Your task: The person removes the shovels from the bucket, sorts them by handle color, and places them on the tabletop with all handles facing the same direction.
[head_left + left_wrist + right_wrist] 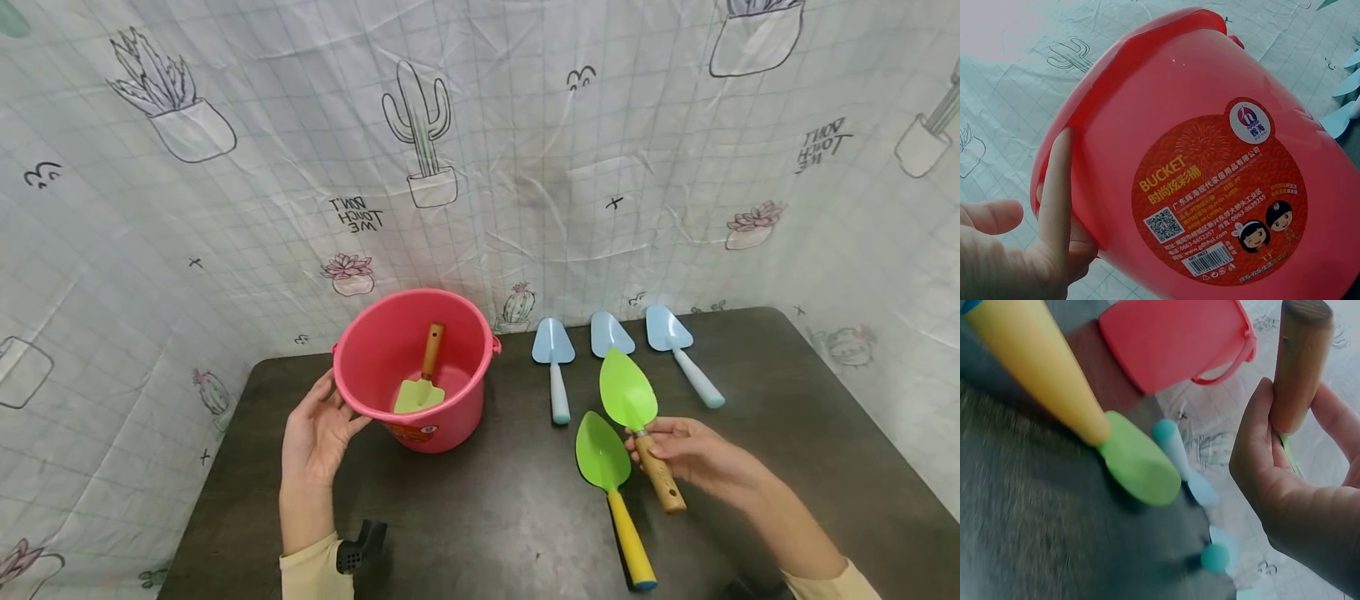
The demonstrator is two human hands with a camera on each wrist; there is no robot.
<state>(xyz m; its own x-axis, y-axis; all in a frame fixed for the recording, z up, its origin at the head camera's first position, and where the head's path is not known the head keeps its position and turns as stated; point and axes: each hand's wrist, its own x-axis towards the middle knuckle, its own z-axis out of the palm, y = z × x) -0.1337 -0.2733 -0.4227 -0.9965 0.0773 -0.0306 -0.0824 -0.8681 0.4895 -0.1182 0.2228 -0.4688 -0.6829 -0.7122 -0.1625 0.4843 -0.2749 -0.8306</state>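
Note:
My left hand [315, 442] is at the near left side of a pink bucket [457, 421]. Its fingers touch the outside just under the rim; one fairly straight finger [1057, 187] lies along it in the left wrist view. Inside the bucket lies a hand trowel [422, 393] with a pale green blade and a wooden handle. My right hand [697, 454] pinches another trowel [628, 392] where its bright green blade meets the wooden handle [1300, 369]. Beside it, a green trowel with a yellow handle [628, 533] lies on the table.
Three light blue trowels stand in a row at the back: left [554, 346], middle [609, 333], right [669, 333], the middle one's handle hidden. The dark table [480, 533] meets a patterned white cloth [525, 167] behind and at both sides.

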